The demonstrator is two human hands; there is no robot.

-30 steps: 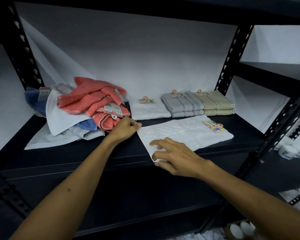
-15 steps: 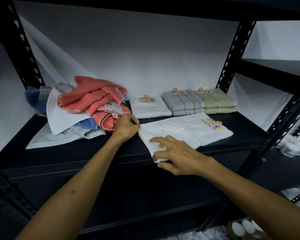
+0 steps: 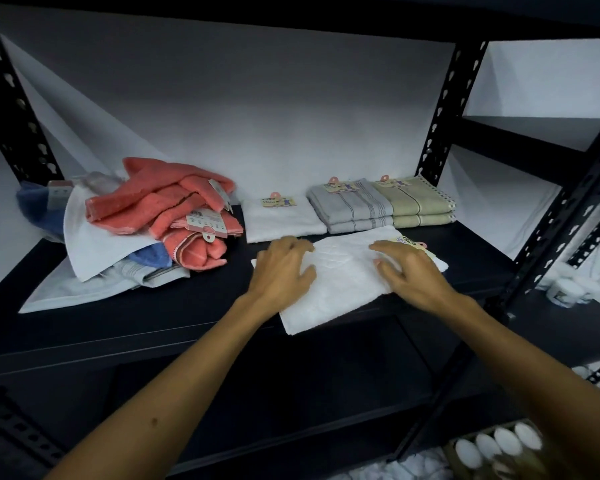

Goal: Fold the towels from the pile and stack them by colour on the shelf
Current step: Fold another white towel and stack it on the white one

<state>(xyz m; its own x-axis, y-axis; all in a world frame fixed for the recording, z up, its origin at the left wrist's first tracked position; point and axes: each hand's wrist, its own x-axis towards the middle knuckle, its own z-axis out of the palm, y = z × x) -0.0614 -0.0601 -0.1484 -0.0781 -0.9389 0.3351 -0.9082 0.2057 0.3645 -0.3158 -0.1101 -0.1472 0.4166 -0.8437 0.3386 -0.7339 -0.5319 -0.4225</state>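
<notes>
Fig.: white towel [image 3: 347,271] lies flat at the front edge of the shelf [image 3: 153,327], directly under both hands, w/ its long axis running diagonally from near-left to far-right, tagged end toward the right. Left hand [image 3: 283,268] rests flat, fingers spread & relaxed, on the towel's left part; right hand [image 3: 409,271] likewise lies flat w/ fingers extended over the right part near the tag, neither gripping. Folded white [image 3: 281,220], grey [image 3: 352,206] & green [image 3: 416,202] stacks sit just behind, the white one nearer the left hand; unfolded pile [image 3: 146,223] lies further left, so the next fold probably runs across the long axis.
</notes>
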